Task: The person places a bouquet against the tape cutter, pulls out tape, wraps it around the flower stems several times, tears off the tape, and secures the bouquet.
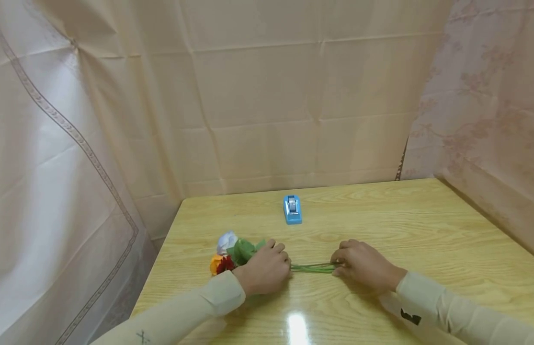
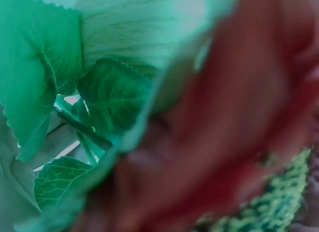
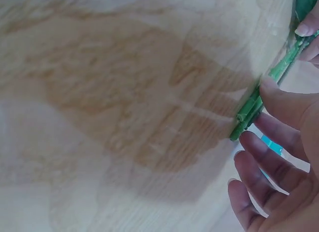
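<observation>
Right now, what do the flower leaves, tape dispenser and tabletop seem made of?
Leaves: perhaps fabric, fairly matte, thin with toothed edges. Blue tape dispenser: probably smooth plastic, evenly coloured. Tabletop: wood or laminate, glossy, showing grain and a bright reflection.

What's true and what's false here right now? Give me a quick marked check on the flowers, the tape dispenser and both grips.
1. The right grip pinches the green stems near their ends. True.
2. The left grip holds the same stems, close to the leaves. True.
3. The blue tape dispenser stands on the table, touching the stems. False: it stands farther back, apart from them.
4. All the flower heads are one colour. False: there is a pale flower, an orange flower and a dark red flower.
5. The right grip is nearer the flower heads. False: the left grip is.
</observation>
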`<state>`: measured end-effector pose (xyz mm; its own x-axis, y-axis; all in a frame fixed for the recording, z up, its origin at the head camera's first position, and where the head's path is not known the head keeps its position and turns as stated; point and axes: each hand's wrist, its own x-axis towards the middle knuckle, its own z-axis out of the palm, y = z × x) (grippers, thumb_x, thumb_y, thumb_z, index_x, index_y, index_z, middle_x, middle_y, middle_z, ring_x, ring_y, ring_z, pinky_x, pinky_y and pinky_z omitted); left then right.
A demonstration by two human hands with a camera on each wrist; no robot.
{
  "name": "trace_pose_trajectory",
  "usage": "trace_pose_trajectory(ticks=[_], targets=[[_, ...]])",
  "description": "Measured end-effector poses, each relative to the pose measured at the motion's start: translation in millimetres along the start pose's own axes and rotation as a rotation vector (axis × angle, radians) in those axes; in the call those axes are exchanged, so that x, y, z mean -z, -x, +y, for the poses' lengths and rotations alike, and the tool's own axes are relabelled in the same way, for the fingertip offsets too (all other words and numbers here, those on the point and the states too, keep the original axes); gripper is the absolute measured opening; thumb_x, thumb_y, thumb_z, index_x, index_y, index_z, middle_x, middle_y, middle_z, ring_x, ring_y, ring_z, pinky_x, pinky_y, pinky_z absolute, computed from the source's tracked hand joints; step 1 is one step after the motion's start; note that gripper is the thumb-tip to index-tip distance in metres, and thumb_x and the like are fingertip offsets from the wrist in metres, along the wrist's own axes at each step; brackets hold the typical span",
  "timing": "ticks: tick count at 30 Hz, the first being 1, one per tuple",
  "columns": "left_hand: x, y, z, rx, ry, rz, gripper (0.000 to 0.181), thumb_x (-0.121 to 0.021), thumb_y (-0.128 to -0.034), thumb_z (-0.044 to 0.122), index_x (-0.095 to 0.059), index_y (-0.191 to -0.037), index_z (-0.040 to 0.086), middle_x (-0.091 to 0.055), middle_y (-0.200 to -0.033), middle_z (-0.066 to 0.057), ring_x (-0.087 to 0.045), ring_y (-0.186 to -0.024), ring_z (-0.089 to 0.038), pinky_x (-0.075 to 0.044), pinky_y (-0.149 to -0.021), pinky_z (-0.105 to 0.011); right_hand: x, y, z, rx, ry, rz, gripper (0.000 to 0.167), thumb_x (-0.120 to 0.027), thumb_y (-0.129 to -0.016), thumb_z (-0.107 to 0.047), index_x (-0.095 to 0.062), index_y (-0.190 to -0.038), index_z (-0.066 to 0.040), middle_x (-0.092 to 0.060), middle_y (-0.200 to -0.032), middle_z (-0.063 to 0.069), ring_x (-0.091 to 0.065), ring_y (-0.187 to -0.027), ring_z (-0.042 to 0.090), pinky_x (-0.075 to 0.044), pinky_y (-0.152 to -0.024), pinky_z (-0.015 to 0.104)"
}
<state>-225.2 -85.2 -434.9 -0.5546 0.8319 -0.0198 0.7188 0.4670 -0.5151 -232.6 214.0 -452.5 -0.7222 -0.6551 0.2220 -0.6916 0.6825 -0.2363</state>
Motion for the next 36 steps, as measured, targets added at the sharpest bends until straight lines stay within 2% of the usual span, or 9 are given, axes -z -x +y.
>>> trace_pose_trajectory(ticks=[8, 12, 15, 20, 24, 27, 29, 32, 36], targets=[[6.0, -5.8, -4.7, -0.004, 0.01, 0.029, 0.034, -0.053, -0.1061, 0.041, -0.078, -0.108, 0.019, -0.073, -0.103, 0.007, -0.055, -0.092, -0.014, -0.042, -0.084, -0.034, 4, -4.6, -1, -0.024, 0.004, 0.004, 0.015, -0.075, -0.095, -0.03, -0.079, -0.1, -0.017, -0.067, -0.091, -0.011, -0.057, -0.081, 0.004, -0.052, -0.071, 0.03], [16.6, -15.9, -14.1, 0.041, 0.118, 0.026, 0.035, -0.052, -0.1067, 0.04, -0.079, -0.098, 0.02, -0.072, -0.094, 0.008, -0.052, -0.084, -0.014, -0.042, -0.081, -0.034, 9, -12.7, 0, -0.082, -0.026, -0.011, 0.014, -0.07, -0.099, -0.03, -0.079, -0.1, -0.018, -0.066, -0.09, -0.013, -0.055, -0.079, 0.003, -0.05, -0.069, 0.03], [29.8, -30.3, -30.7, 0.096, 0.274, 0.042, 0.037, -0.057, -0.1052, 0.04, -0.076, -0.078, 0.022, -0.066, -0.075, 0.011, -0.05, -0.071, -0.01, -0.044, -0.075, -0.033, 16, -24.3, 8, -0.173, -0.193, -0.076, 0.019, -0.066, -0.102, -0.029, -0.078, -0.103, -0.014, -0.07, -0.09, -0.009, -0.059, -0.077, 0.006, -0.052, -0.07, 0.033], [44.5, -62.4, -70.8, 0.171, 0.491, 0.051, 0.047, -0.063, -0.1039, 0.031, -0.059, -0.059, 0.018, -0.042, -0.051, 0.01, -0.035, -0.051, -0.006, -0.043, -0.062, -0.03, 33, -46.1, 33, -0.443, -0.646, -0.209, 0.027, -0.055, -0.107, -0.021, -0.074, -0.116, -0.004, -0.073, -0.105, 0.008, -0.064, -0.089, 0.021, -0.054, -0.082, 0.044], [33.1, -81.4, -99.8, 0.244, 0.673, -0.032, 0.034, -0.067, -0.1021, 0.026, -0.075, -0.073, 0.011, -0.061, -0.062, 0.008, -0.042, -0.052, -0.004, -0.043, -0.054, -0.023, 37, -61.0, 50, -0.54, -0.805, -0.277, 0.033, -0.055, -0.107, -0.023, -0.07, -0.126, 0.0, -0.07, -0.11, 0.012, -0.061, -0.091, 0.024, -0.052, -0.083, 0.041], [17.4, -89.2, -115.0, 0.325, 0.8, -0.093, 0.019, -0.072, -0.0986, 0.023, -0.082, -0.091, 0.009, -0.076, -0.086, 0.002, -0.062, -0.068, -0.008, -0.055, -0.067, -0.028, 34, -72.1, 53, -0.562, -0.834, -0.293, 0.039, -0.056, -0.106, -0.029, -0.068, -0.13, 0.0, -0.07, -0.11, 0.012, -0.062, -0.092, 0.022, -0.052, -0.083, 0.038], [8.0, -92.7, -121.2, 0.376, 0.858, -0.114, 0.015, -0.075, -0.0958, 0.022, -0.082, -0.091, 0.009, -0.077, -0.093, 0.0, -0.067, -0.078, -0.014, -0.057, -0.074, -0.034, 32, -80.1, 50, -0.582, -0.843, -0.277, 0.042, -0.056, -0.106, -0.031, -0.067, -0.13, 0.001, -0.07, -0.108, 0.013, -0.063, -0.092, 0.022, -0.052, -0.083, 0.038], [-4.5, -95.1, -125.1, 0.43, 0.86, -0.135, 0.011, -0.08, -0.0916, 0.021, -0.079, -0.086, 0.011, -0.074, -0.091, 0.002, -0.068, -0.082, -0.016, -0.057, -0.076, -0.035, 28, -94.8, 44, -0.617, -0.856, -0.233, 0.044, -0.054, -0.107, -0.031, -0.066, -0.132, 0.003, -0.07, -0.108, 0.014, -0.063, -0.088, 0.021, -0.052, -0.08, 0.036], [-16.0, -97.9, -120.2, 0.453, 0.671, -0.18, 0.019, -0.084, -0.0878, 0.026, -0.071, -0.086, 0.012, -0.067, -0.078, 0.004, -0.059, -0.069, -0.012, -0.054, -0.063, -0.032, 21, -114.1, 36, -0.672, -0.893, -0.159, 0.043, -0.055, -0.107, -0.028, -0.063, -0.132, 0.006, -0.07, -0.107, 0.016, -0.063, -0.083, 0.018, -0.051, -0.074, 0.032]])
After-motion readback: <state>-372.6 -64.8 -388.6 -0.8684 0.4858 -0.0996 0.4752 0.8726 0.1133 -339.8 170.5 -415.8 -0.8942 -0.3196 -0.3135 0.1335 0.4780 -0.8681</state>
